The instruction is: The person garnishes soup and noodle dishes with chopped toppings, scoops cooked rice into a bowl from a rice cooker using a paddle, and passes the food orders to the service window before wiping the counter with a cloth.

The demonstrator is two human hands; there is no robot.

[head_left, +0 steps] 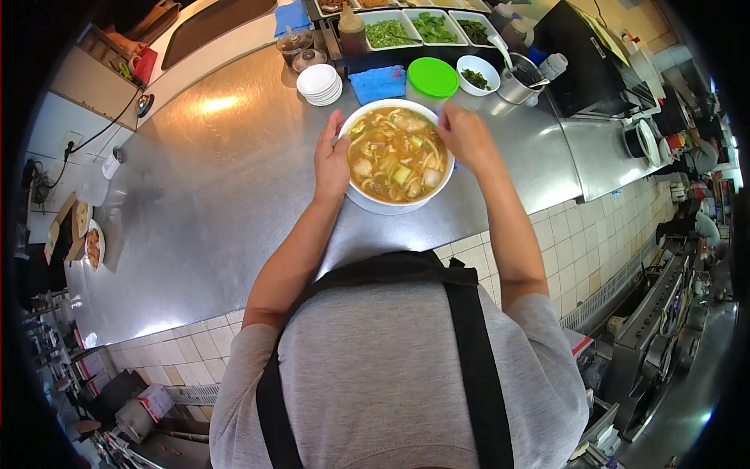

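A large white bowl [391, 205] of orange noodle soup with dumplings and greens stands on the steel counter [234, 195]. My left hand [331, 160] is pressed against the bowl's left rim, fingers closed on it. On the right rim rests my right hand [466, 137], gripping the edge. Both arms reach forward from my grey shirt and black apron.
Behind the bowl sit a stack of small white dishes [319, 84], a blue cloth [378, 84], a green-lidded tub [432, 80], a small bowl of greens [477, 75], a metal pot [519, 84] and trays of chopped greens [414, 30]. A tiled ledge [562, 250] borders the counter.
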